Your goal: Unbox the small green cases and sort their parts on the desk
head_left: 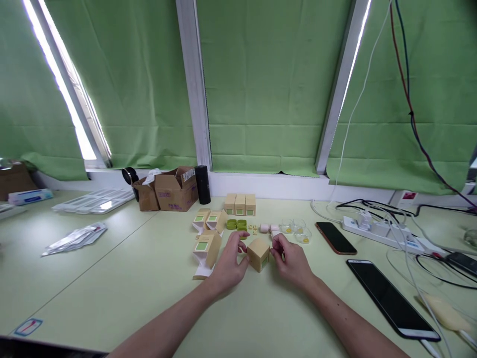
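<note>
A small tan cardboard box (pixel 258 254) with a green label stands on the pale green table (pixel 122 278) between my hands. My left hand (pixel 229 266) presses its fingertips against the box's left side. My right hand (pixel 292 261) grips the right side with curled fingers. An open tan box (pixel 206 250) with its flap down lies just left of my left hand. Behind are more open boxes (pixel 208 220), three closed boxes in a row (pixel 240 204), green cases (pixel 236 224), pink pieces (pixel 269 228) and clear lids (pixel 296 229).
Two phones (pixel 334 237) (pixel 391 298) lie to the right, beside a power strip (pixel 380 229) with tangled cables. Brown cartons (pixel 169 189) and a black cylinder (pixel 202 184) stand at the back left, with plastic trays (pixel 95 200) and foil bags (pixel 76 238) further left.
</note>
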Tool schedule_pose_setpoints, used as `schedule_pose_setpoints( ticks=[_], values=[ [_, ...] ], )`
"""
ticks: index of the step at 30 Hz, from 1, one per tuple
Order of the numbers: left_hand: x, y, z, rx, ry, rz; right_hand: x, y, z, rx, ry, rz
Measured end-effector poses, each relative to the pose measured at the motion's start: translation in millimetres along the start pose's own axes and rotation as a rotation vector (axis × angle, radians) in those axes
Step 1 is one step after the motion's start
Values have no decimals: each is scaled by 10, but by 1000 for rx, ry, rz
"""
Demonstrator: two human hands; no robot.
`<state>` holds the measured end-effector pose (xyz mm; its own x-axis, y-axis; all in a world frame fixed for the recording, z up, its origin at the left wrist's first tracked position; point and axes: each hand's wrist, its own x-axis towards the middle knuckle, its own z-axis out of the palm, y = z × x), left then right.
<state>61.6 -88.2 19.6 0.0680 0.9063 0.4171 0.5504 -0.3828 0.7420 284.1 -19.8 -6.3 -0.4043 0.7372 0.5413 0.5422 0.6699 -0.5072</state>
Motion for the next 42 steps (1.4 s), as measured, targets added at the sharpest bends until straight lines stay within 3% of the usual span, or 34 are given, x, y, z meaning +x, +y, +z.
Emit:
schedule_pose_setpoints(
  ticks=[7,15,24,31,42],
  values=[
    [12,-4,7,-65,-6,-22,-2,-30,-1,157,-5,0],
    [-20,38,-2,2,-7,-62,0,-13,-5,87,22,45],
    [-41,-27,94,-112,-153,-89,-1,-46,3,52,95,-3],
    [-29,-87,165,-129,-117,-176,-33,-210,-51,-31,173,-106],
    [-61,47,153,23,4,-98,-54,-304,-51,-68,197,-179]
  ],
)
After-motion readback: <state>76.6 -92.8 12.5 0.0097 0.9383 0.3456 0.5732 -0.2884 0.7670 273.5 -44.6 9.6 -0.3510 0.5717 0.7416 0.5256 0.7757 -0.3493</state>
